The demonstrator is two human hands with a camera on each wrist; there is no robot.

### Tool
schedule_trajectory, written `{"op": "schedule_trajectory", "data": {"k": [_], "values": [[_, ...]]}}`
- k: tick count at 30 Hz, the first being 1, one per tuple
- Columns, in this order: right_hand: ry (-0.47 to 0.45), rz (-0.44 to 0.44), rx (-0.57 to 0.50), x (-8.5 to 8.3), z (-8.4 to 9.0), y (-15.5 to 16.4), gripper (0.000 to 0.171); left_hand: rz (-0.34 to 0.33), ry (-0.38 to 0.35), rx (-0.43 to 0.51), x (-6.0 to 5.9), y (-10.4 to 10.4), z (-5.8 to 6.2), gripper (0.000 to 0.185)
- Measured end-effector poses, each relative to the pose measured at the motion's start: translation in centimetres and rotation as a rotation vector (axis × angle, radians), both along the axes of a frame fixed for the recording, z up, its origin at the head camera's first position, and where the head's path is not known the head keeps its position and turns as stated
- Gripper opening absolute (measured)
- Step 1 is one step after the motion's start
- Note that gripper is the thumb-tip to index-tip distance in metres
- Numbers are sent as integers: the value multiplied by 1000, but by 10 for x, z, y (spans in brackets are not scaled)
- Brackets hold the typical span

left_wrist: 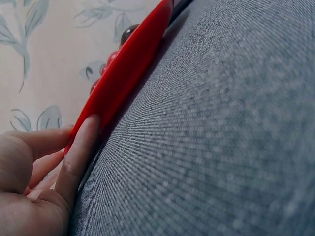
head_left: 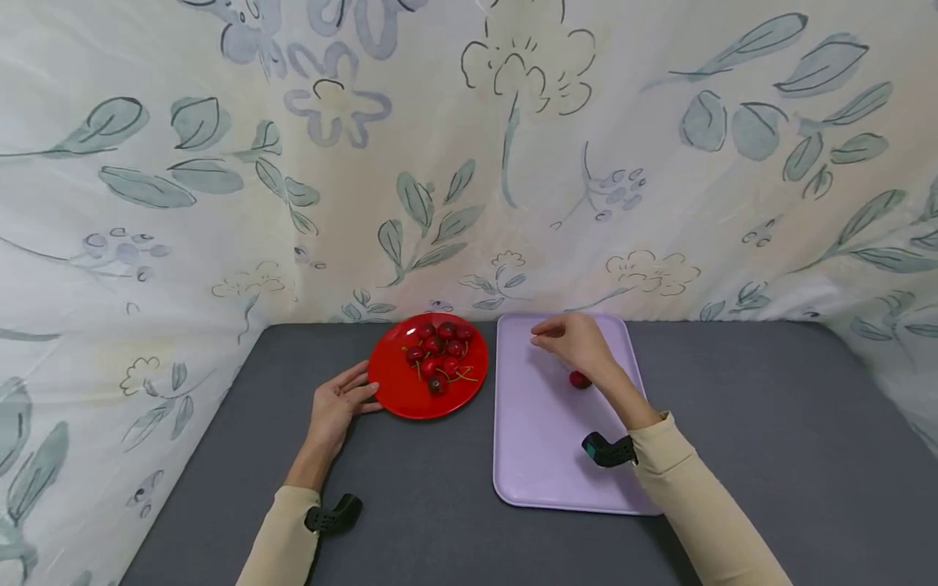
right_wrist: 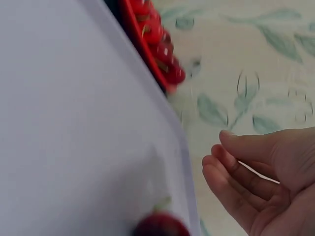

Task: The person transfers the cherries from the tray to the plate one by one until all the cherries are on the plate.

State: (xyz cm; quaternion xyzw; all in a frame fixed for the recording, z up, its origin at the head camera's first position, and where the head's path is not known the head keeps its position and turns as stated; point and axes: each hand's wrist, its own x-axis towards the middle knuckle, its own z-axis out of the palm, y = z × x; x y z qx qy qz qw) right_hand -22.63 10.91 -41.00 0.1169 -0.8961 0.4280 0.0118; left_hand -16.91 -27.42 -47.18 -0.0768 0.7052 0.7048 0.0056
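At its left rim, a red plate (head_left: 392, 391) heaped with several dark red cherries (head_left: 434, 345) is pinched by my left hand (head_left: 339, 407). The left wrist view shows the plate's edge (left_wrist: 123, 73) between thumb and fingers (left_wrist: 81, 152). Over the upper part of a lilac tray (head_left: 542, 456) hovers my right hand (head_left: 579, 346), its fingers loosely bent with nothing between them. A single cherry (head_left: 580, 379) lies on the tray beneath that wrist, partly covered in the head view; the right wrist view catches this cherry (right_wrist: 161, 226) at its bottom edge.
Both the plate and the tray rest on a dark grey tabletop (head_left: 425, 505), with a narrow gap between them. Behind rises a floral-patterned cloth (head_left: 440, 122), which also hangs at the left and right sides. Each wrist wears a black strap device (head_left: 333, 514).
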Motion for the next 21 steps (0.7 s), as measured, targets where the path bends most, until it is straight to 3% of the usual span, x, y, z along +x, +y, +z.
{"op": "schedule_trajectory", "data": {"k": [4, 11, 21], "values": [[-19, -18, 93, -6, -5, 17, 18, 10, -1, -5, -1, 0, 0, 51], [-196, 36, 193, -13, -12, 32, 20, -2, 16, -2, 0, 0, -1, 50], [-176, 91, 219, -17, -19, 34, 15, -1, 29, 3, 0, 0, -1, 51]]}}
